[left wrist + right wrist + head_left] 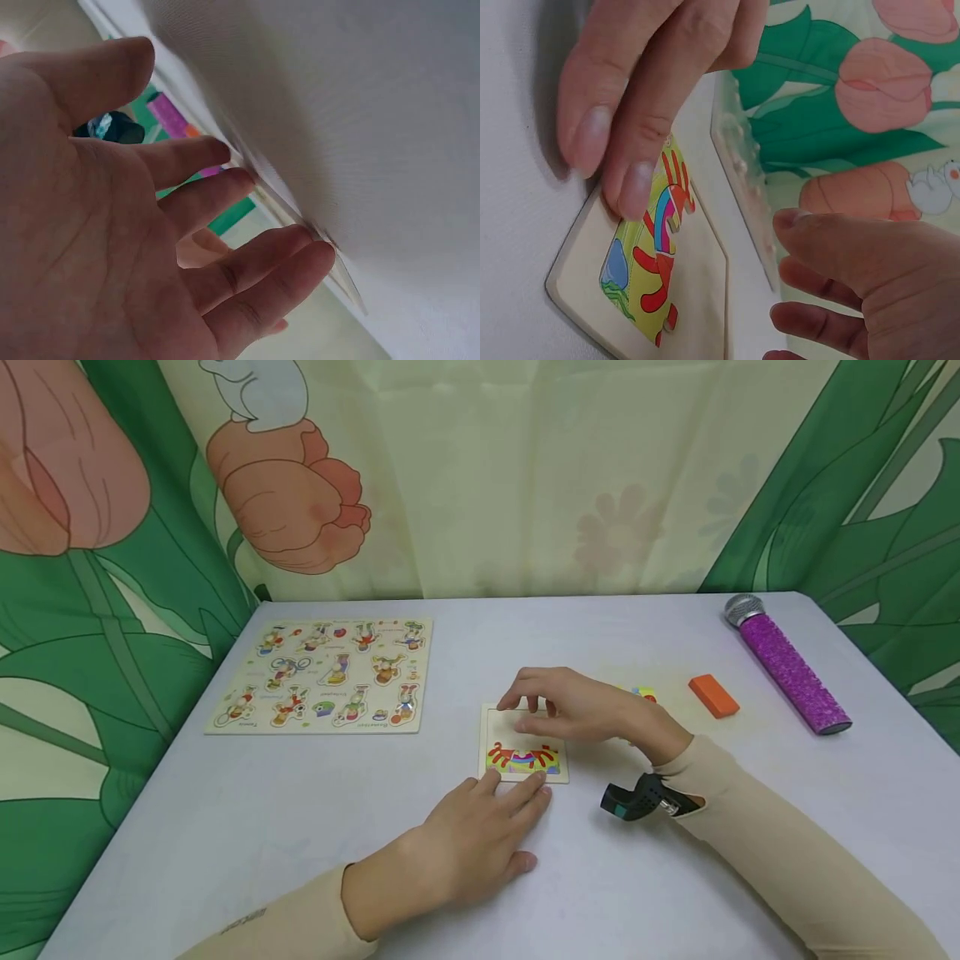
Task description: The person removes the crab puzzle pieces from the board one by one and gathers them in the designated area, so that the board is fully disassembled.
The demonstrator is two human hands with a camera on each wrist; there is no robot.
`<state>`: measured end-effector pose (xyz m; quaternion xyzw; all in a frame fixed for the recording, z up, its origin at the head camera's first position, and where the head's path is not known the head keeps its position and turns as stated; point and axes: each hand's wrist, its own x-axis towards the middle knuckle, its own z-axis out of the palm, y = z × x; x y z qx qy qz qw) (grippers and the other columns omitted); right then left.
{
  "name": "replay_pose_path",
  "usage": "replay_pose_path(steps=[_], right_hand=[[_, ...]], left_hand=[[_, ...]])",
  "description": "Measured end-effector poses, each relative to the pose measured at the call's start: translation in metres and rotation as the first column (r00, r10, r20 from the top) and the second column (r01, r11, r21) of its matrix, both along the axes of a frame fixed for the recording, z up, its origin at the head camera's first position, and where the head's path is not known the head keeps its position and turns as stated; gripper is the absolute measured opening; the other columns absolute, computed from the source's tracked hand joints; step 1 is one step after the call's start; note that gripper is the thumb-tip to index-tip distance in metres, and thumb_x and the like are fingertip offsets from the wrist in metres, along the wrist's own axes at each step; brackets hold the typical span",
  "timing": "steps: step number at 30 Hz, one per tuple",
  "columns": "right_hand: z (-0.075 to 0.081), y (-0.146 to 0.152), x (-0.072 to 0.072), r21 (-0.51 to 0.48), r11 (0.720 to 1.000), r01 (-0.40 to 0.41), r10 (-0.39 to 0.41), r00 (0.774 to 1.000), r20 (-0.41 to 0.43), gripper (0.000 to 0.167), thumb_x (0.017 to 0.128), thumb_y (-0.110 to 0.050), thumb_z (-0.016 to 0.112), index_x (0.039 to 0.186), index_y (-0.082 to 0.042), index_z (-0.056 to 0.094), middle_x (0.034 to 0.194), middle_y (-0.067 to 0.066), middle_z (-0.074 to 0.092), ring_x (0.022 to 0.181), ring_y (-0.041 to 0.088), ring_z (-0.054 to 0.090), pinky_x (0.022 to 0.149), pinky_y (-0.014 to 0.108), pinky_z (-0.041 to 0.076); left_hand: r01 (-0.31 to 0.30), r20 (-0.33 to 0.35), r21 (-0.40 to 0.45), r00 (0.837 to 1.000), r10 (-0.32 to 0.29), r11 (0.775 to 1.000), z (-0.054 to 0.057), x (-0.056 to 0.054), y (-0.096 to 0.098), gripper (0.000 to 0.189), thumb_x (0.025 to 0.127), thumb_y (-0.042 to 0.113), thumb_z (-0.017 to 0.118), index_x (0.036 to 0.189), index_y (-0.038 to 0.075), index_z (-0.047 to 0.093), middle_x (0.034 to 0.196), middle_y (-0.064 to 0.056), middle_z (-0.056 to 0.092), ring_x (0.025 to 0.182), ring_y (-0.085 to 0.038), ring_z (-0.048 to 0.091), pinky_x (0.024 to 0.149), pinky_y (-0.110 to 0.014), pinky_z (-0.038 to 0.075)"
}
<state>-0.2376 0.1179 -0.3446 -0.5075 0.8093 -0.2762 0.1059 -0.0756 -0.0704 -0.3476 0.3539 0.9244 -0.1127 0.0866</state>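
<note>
A small wooden jigsaw board lies at the table's middle, its near half filled by pieces of a red crab picture. Its far half shows bare wood. My left hand rests fingertips on the board's near edge, fingers spread and fairly straight; the left wrist view shows its palm and the board's thin edge. Above the board's far part hovers my right hand, fingers loosely bent. In the right wrist view, nothing sits between the thumb and fingers. A colourful jigsaw piece shows behind my right wrist, partly hidden.
A large peg puzzle board with cartoon figures lies at the back left. To the right are an orange block and a purple glittery microphone. A black wrist strap hangs at my right wrist. Printed curtain stands behind the table.
</note>
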Motion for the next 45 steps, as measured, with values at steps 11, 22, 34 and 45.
replay_pose_path(steps=[11, 22, 34, 45], right_hand=[[0.002, -0.012, -0.002, 0.038, 0.999, -0.015, 0.015, 1.000, 0.008, 0.027, 0.099, -0.022, 0.069, 0.124, -0.013, 0.072, 0.116, -0.001, 0.067, 0.095, 0.011, 0.060, 0.073, 0.030, 0.055], [0.000, -0.017, -0.002, 0.053, 0.998, -0.022, 0.020, 0.999, 0.042, 0.025, 0.100, -0.023, 0.068, 0.123, -0.015, 0.072, 0.119, -0.001, 0.069, 0.095, 0.011, 0.062, 0.075, 0.029, 0.055], [-0.006, -0.019, -0.002, 0.089, 0.994, -0.065, 0.053, 0.989, 0.136, 0.023, 0.102, -0.015, 0.064, 0.124, -0.017, 0.070, 0.112, -0.007, 0.072, 0.094, 0.008, 0.065, 0.086, 0.029, 0.055], [-0.007, -0.020, -0.001, 0.115, 0.989, -0.090, 0.070, 0.983, 0.171, 0.024, 0.104, -0.011, 0.058, 0.123, -0.016, 0.071, 0.110, -0.007, 0.072, 0.099, 0.007, 0.064, 0.092, 0.031, 0.053]], left_hand=[[-0.005, 0.040, -0.031, 0.999, 0.006, 0.999, 0.001, -0.002, 0.005, 0.076, 0.099, 0.066, 0.048, 0.162, 0.025, 0.034, 0.170, -0.003, 0.024, 0.137, -0.027, 0.044, 0.107, -0.036, 0.044], [-0.012, 0.048, 0.011, 0.999, 0.012, 1.000, 0.006, -0.007, 0.004, 0.067, 0.101, 0.063, 0.047, 0.157, 0.026, 0.041, 0.166, -0.004, 0.035, 0.134, -0.034, 0.051, 0.103, -0.043, 0.050], [-0.022, 0.045, 0.055, 0.999, 0.019, 0.998, 0.004, -0.005, -0.003, 0.066, 0.102, 0.061, 0.047, 0.158, 0.027, 0.041, 0.167, 0.001, 0.034, 0.126, -0.029, 0.053, 0.101, -0.041, 0.050], [-0.029, 0.083, 0.064, 0.996, 0.023, 0.998, 0.004, -0.006, -0.008, 0.069, 0.101, 0.063, 0.048, 0.161, 0.030, 0.036, 0.169, 0.003, 0.028, 0.131, -0.028, 0.049, 0.105, -0.046, 0.047]])
